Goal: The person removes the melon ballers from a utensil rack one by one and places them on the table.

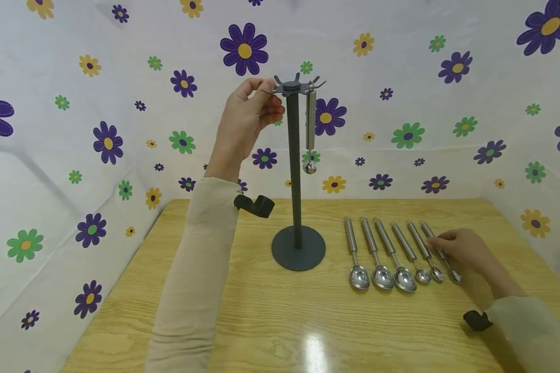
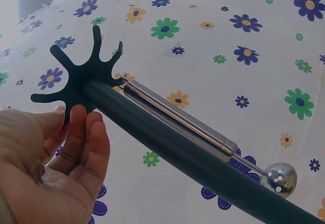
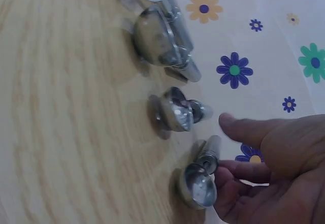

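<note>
At the top of a dark metal rack (image 1: 295, 171), my left hand (image 1: 252, 111) pinches one of the hook arms between thumb and fingers. On the rack's right side a steel melon baller (image 1: 310, 122) hangs by its handle end, its small round bowl downward. My right hand (image 1: 464, 251) is at the handle of the rightmost scoop (image 1: 455, 275) in a row on the table. In the right wrist view its thumb stands apart from its curled fingers (image 3: 226, 186), with that scoop's handle between them.
Left of that scoop lie several more steel scoops, among them a large-bowled scoop (image 1: 405, 280) and a smaller one (image 1: 422, 276), handles pointing away. The rack's round base (image 1: 298, 259) stands on the wooden table (image 1: 242, 321). Flower-patterned cloth (image 1: 401, 62) encloses the back and sides.
</note>
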`<state>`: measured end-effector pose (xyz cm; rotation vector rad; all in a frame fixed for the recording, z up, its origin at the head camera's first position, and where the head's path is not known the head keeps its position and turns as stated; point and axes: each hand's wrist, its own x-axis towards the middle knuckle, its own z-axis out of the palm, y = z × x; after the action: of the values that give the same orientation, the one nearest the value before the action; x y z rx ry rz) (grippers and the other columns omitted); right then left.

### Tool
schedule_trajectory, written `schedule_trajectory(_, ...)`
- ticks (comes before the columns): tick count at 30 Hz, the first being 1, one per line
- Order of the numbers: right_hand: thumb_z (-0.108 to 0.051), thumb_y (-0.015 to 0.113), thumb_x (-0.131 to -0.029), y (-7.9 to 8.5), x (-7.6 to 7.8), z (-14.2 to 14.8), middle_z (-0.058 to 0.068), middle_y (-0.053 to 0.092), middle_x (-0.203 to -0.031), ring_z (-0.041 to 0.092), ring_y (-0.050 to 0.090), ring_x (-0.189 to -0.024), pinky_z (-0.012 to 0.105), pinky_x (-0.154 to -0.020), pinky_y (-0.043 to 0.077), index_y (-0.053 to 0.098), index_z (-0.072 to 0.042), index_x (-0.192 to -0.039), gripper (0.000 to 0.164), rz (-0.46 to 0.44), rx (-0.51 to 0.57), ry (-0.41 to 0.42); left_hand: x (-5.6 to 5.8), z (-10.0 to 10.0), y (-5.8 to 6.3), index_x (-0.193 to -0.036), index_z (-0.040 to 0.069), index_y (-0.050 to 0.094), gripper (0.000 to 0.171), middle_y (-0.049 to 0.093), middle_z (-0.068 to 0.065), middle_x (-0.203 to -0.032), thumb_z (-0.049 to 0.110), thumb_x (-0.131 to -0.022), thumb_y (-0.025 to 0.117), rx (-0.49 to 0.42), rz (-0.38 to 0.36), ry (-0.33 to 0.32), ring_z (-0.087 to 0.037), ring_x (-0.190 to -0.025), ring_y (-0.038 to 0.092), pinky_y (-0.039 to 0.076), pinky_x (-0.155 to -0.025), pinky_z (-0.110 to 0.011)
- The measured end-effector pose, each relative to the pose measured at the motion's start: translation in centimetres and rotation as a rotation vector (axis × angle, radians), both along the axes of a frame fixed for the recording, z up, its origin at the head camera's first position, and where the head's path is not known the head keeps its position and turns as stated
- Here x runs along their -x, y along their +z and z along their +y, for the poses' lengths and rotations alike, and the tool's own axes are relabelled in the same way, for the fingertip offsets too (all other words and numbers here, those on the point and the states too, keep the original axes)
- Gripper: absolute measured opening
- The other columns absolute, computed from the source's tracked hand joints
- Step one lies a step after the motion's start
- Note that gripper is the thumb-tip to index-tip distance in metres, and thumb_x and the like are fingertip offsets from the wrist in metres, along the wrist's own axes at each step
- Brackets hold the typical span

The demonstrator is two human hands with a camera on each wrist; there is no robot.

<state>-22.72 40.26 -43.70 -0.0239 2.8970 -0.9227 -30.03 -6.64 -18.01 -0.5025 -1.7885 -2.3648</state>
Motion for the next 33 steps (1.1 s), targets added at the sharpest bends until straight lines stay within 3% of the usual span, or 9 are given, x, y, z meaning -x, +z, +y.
schedule_trajectory(5,-0.040,0.052,-0.109,0.8,-0.2,-0.2,0.040,0.058,-0.129,0.052,0.061,-0.109,0.060,-0.088,0.054,0.054,0.017,-0.135,0.063,0.002,0.029,0.010,-0.1,-0.1,0.0,-0.107,0.009,0.062,0.009,0.063,-0.011,-0.086,0.018,-0.105,0.059,0.005,0.002,0.004,-0.021,-0.077,0.064,0.059,-0.075,-0.025)
schedule_trajectory(11,-0.045,0.047,-0.110,3.0,-0.1,-2.0,0.034,0.062,-0.124,0.043,0.064,-0.105,0.058,-0.086,0.055,0.045,0.014,-0.146,0.069,-0.007,0.128,0.055,-0.2,-0.2,-0.1,-0.106,0.009,0.062,0.009,0.064,-0.010,-0.086,0.017,-0.106,0.059,0.008,0.004,0.007,-0.021,-0.077,0.065,0.059,-0.076,-0.025)
schedule_trajectory(16,-0.046,0.045,-0.110,5.3,0.4,-4.3,0.027,0.063,-0.124,0.042,0.062,-0.109,0.065,-0.092,0.048,0.043,0.009,-0.150,0.068,0.009,0.155,0.104,-0.2,-0.2,-0.1,-0.107,0.009,0.062,0.009,0.063,-0.011,-0.086,0.017,-0.106,0.059,0.003,-0.004,0.004,-0.022,-0.077,0.065,0.059,-0.077,-0.025)
schedule_trajectory(23,-0.040,0.047,-0.111,8.6,2.0,-8.6,0.018,0.064,-0.118,0.027,0.060,-0.096,0.044,-0.085,0.050,0.053,0.002,-0.145,0.055,0.091,0.199,0.175,-0.1,-0.1,-0.2,-0.106,0.009,0.062,0.009,0.063,-0.011,-0.085,0.017,-0.106,0.059,0.001,0.007,-0.001,-0.021,-0.076,0.065,0.059,-0.076,-0.025)
schedule_trajectory(33,-0.036,0.055,-0.109,13.6,3.5,-15.0,0.016,0.064,-0.112,0.027,0.061,-0.093,0.040,-0.086,0.050,0.060,-0.004,-0.140,0.045,0.161,0.340,0.298,-0.3,0.0,0.1,-0.105,0.009,0.062,0.009,0.063,-0.010,-0.085,0.017,-0.106,0.059,0.005,-0.004,0.000,-0.021,-0.076,0.065,0.059,-0.076,-0.025)
